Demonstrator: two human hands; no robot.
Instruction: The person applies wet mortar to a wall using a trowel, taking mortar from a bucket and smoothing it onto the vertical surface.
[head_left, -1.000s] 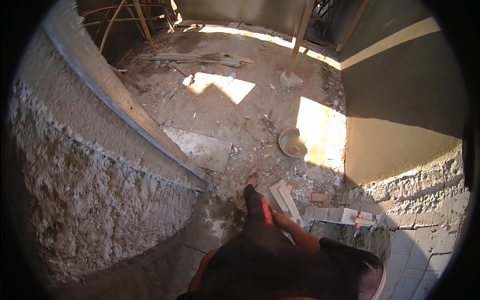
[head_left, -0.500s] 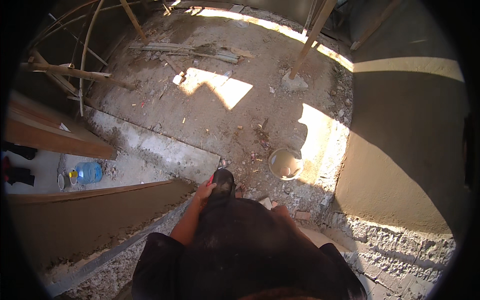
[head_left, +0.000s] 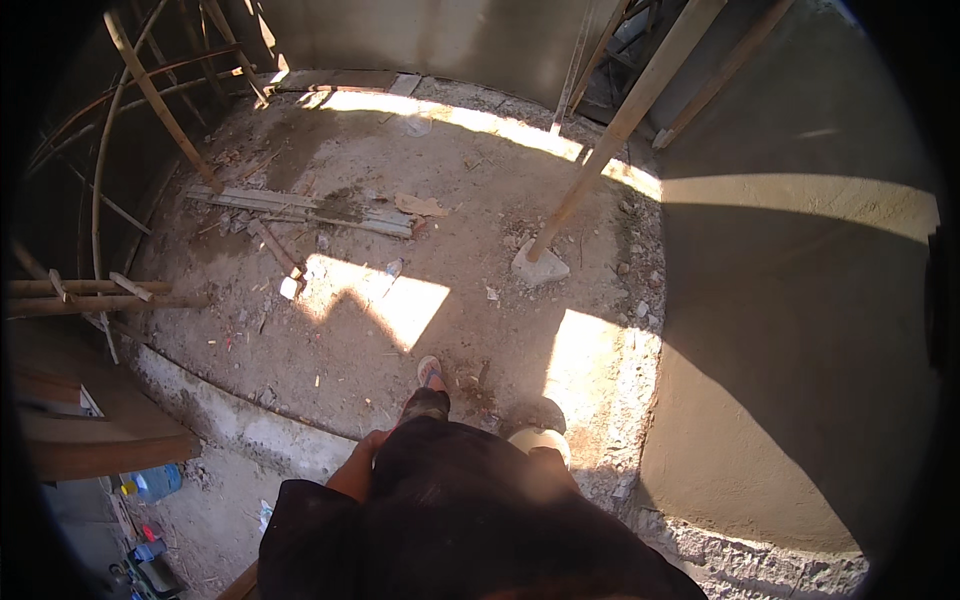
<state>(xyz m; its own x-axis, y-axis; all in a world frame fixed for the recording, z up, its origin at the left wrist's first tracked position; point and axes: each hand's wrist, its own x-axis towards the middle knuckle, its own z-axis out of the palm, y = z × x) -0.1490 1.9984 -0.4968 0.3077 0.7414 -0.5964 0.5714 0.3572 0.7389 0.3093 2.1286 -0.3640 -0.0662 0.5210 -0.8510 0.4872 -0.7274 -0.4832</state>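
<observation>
I look straight down over my dark clothes onto a dusty concrete floor (head_left: 450, 200). My left hand (head_left: 368, 447) hangs at my side against my dark trousers; its fingers are hidden, and nothing shows in it. My right hand is hidden behind my body. One foot in a sandal (head_left: 430, 373) is stepped forward onto the floor. A pale round basin (head_left: 541, 439) sits on the ground just right of my legs, partly covered by my body.
A slanted wooden prop (head_left: 620, 130) rests on a stone block (head_left: 540, 266) ahead. Loose planks (head_left: 300, 208) lie at the back left near bent poles (head_left: 150, 95). A freshly plastered wall (head_left: 800, 350) stands to the right. A raised concrete edge (head_left: 230, 415) and a blue bottle (head_left: 150, 483) are at lower left.
The view has swung from the rough wall on the left towards the open floor. I have stepped forward; the basin is now close beside my legs.
</observation>
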